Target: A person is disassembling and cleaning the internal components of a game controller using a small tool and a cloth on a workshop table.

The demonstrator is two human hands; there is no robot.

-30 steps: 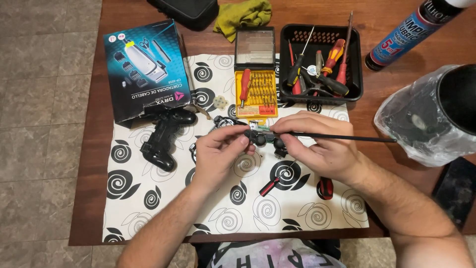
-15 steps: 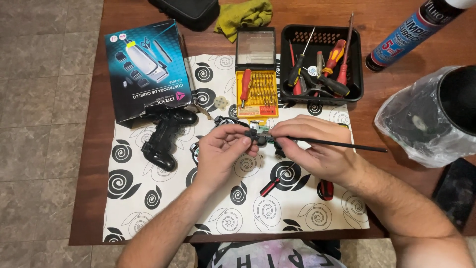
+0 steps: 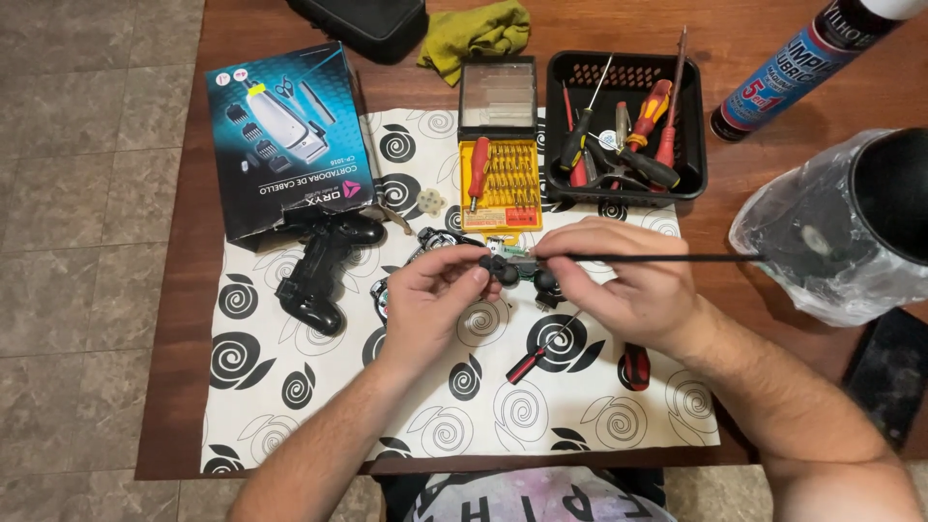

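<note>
My left hand (image 3: 433, 295) grips the left end of a small circuit board with two black thumbsticks (image 3: 514, 270), held just above the patterned mat (image 3: 290, 387). My right hand (image 3: 628, 280) pinches a thin black rod-like tool (image 3: 667, 257) whose tip meets the board, while its fingers also steady the board's right end. A black game controller shell (image 3: 324, 266) lies on the mat to the left of my left hand. A red-and-black screwdriver (image 3: 541, 350) lies on the mat under my right hand.
A hair clipper box (image 3: 285, 135) sits at the back left. An open yellow bit set (image 3: 500, 155) and a black tray of screwdrivers (image 3: 623, 130) stand behind my hands. A spray can (image 3: 793, 63) and a plastic-wrapped black container (image 3: 851, 227) are on the right.
My right hand has shifted the thin black tool slightly, keeping its tip on the board. My left hand holds the board in nearly the same spot.
</note>
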